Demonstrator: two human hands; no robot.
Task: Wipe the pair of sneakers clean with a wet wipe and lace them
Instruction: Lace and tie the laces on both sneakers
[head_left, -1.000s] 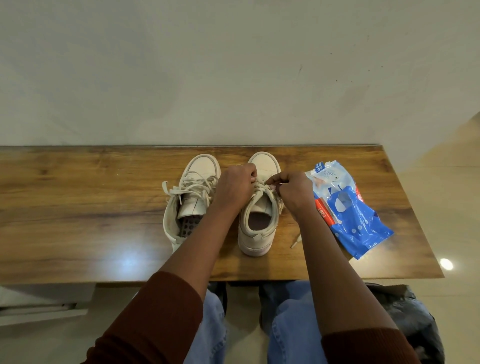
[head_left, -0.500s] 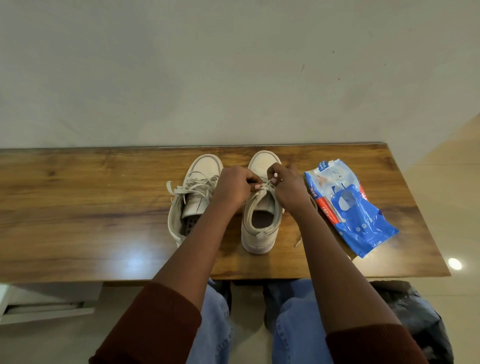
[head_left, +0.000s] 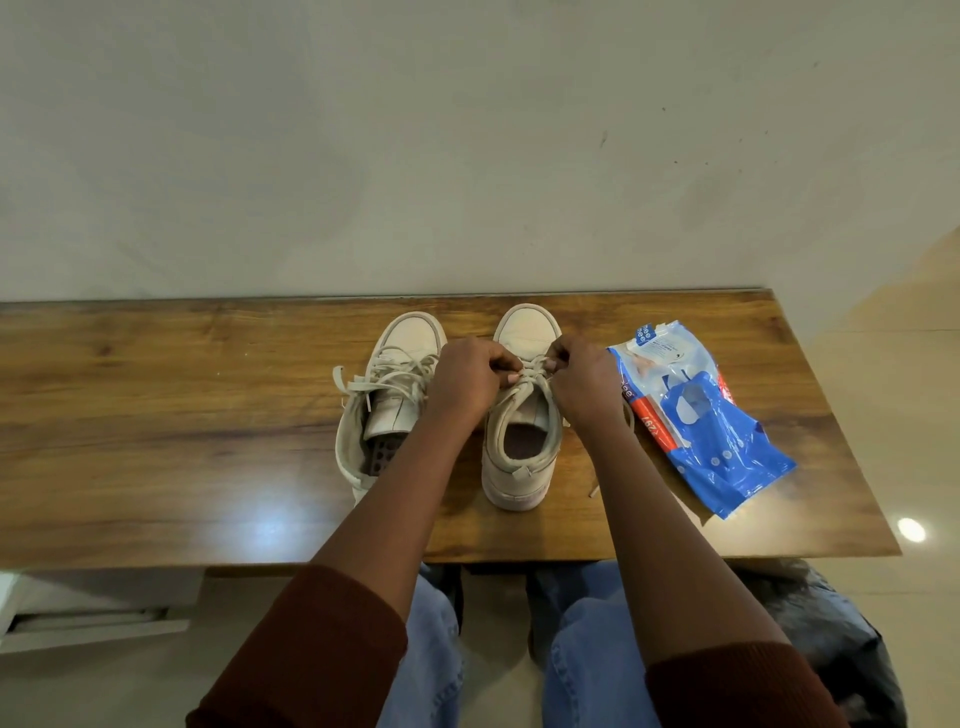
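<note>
Two off-white sneakers stand side by side on the wooden table (head_left: 156, 415), toes toward the wall. The left sneaker (head_left: 387, 400) has loosely threaded laces, one end trailing off to its left. Over the right sneaker (head_left: 519, 441), my left hand (head_left: 467, 382) and my right hand (head_left: 584, 384) each pinch its lace (head_left: 530, 375) near the top eyelets, fingers curled, fingertips almost meeting. One lace tip (head_left: 592, 491) lies on the table to the right of the shoe's heel.
A blue and white wet-wipe pack (head_left: 701, 421) lies flat on the table right of the right sneaker. A plain wall stands behind the table. A dark bag (head_left: 831, 639) sits on the floor beside my right knee.
Both hands have drawn closer together over the right sneaker's laces, the right one moving left toward the shoe's middle. The sneakers and the pack have not moved.
</note>
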